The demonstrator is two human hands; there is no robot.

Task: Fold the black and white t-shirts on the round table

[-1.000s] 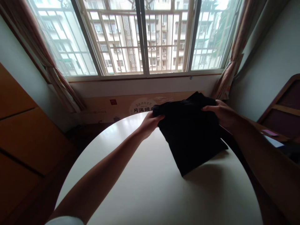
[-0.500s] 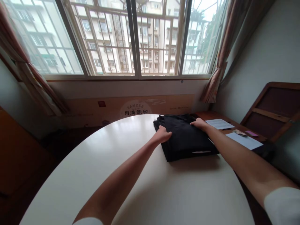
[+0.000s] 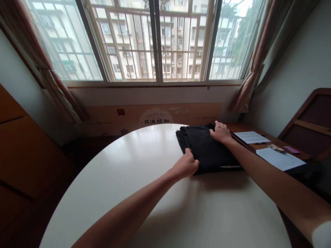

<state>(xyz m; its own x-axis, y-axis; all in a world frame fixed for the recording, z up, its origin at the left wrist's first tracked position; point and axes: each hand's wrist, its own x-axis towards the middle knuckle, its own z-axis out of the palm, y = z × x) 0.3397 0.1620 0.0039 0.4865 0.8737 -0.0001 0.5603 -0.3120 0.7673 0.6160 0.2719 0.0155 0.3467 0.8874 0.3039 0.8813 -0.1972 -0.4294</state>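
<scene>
A folded black garment (image 3: pixel 207 148) lies flat between the two hands, a soft, matte, roughly rectangular stack whose dark cloth shows a few shallow creases and rounded folded edges. It rests on a round white table (image 3: pixel 117 179), whose smooth, glossy top curves away just beyond the hands, and the stack sits close to that far rim. A thin pale strip (image 3: pixel 230 166) shows along the garment's lower edge, just ahead of the right hand's forearm (too small to tell whether it is a label or a lining).

The left hand (image 3: pixel 185 164) is clenched around the stack's near corner, its fingers curled down over the fold and gripping the cloth. The right hand (image 3: pixel 220 133) lies across the far edge with its fingers bent over the top; it may be pinching or only pressing, and I cannot tell which.

Beyond the right hand, on a brown wooden surface (image 3: pixel 245 128), lie two flat sheets of white paper (image 3: pixel 279 159), a small tan tag (image 3: pixel 276 147) and a slim pink piece (image 3: pixel 291 149). Ahead of both hands, a tan printed board (image 3: pixel 155 119) stands below a window with metal bars (image 3: pixel 155 41). A white sleeve (image 3: pixel 322 236) edges the right forearm.
</scene>
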